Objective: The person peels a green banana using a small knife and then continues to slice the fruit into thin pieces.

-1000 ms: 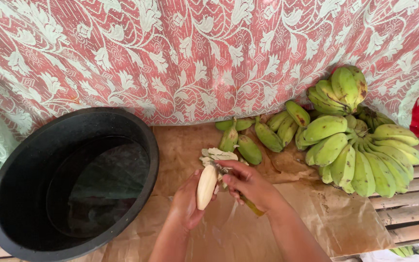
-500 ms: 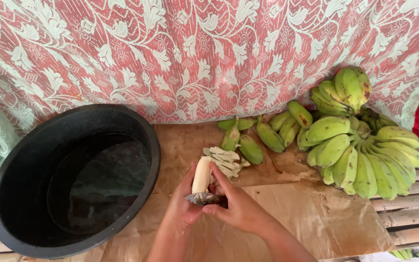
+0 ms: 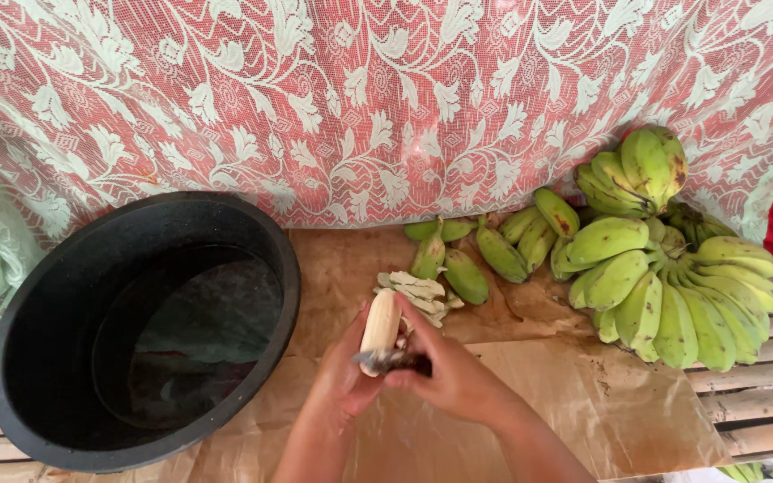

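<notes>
Left hand [image 3: 344, 371] grips the peeled banana [image 3: 379, 324] upright; right hand [image 3: 445, 371] pinches its base.

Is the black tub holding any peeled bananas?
No. The black tub holds only dark water; the one peeled banana is in the left hand.

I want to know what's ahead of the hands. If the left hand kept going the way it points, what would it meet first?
Probably the pile of pale peels, just beyond the peeled banana that the left hand holds; depth is uncertain.

left hand [image 3: 344, 362] holds peeled banana [image 3: 379, 324] | right hand [image 3: 454, 376] at its base | black tub [image 3: 73, 304] beside
</notes>
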